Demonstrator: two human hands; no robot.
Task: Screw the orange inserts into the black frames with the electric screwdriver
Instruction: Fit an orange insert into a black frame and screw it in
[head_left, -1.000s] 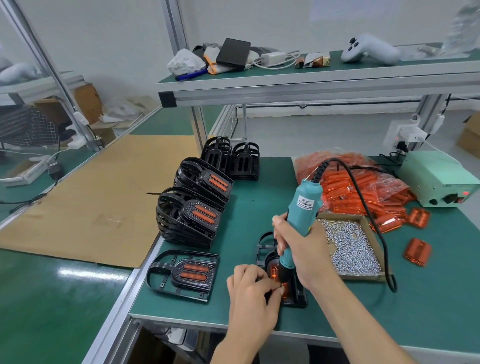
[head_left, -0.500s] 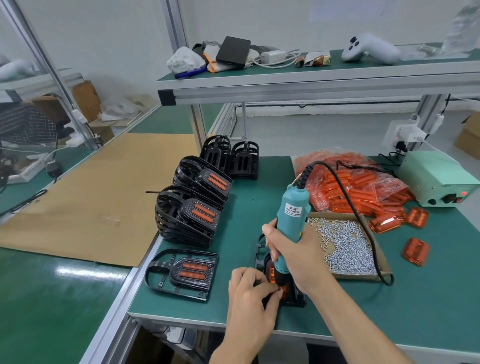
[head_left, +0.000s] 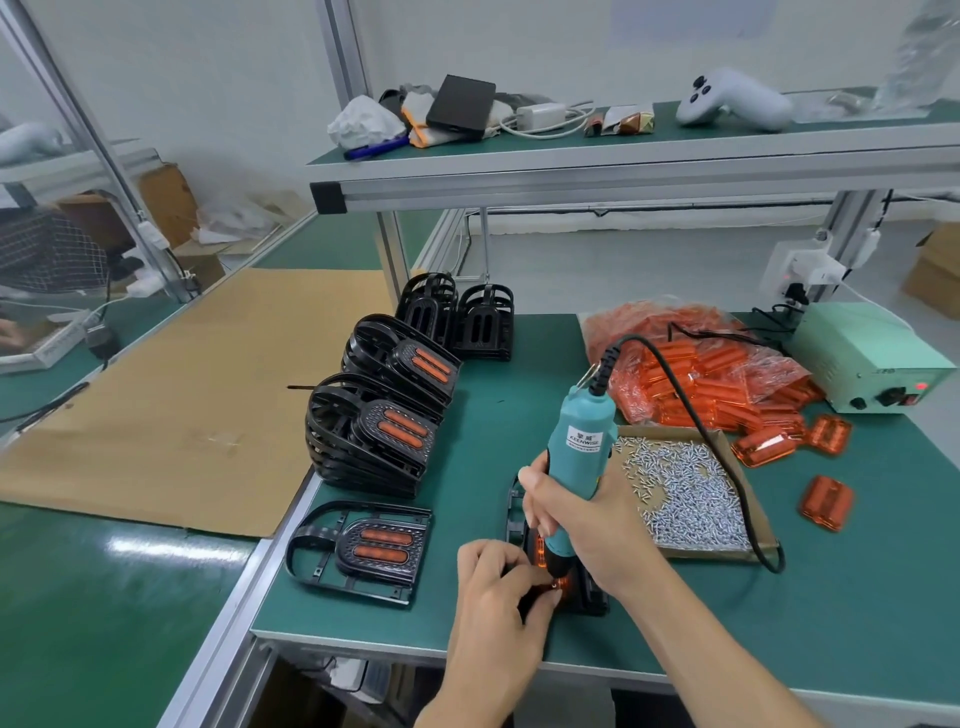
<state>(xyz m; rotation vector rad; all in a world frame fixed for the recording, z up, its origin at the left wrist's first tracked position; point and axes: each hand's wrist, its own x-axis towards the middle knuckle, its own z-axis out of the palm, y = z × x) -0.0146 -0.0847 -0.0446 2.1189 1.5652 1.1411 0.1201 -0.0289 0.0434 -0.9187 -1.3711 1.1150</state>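
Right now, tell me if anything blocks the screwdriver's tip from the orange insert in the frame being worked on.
Nothing visible does. The electric screwdriver, gripped by the right hand, points down onto the orange insert; the left hand pinches beside the tip, not under it.

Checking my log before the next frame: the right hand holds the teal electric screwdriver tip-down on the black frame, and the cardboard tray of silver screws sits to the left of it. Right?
Not quite. The head view shows the cardboard tray of silver screws to the right of the black frame, not left. The right hand does hold the teal electric screwdriver tip-down on it.

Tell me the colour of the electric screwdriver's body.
Teal, with a black cord; the head view shows the screwdriver.
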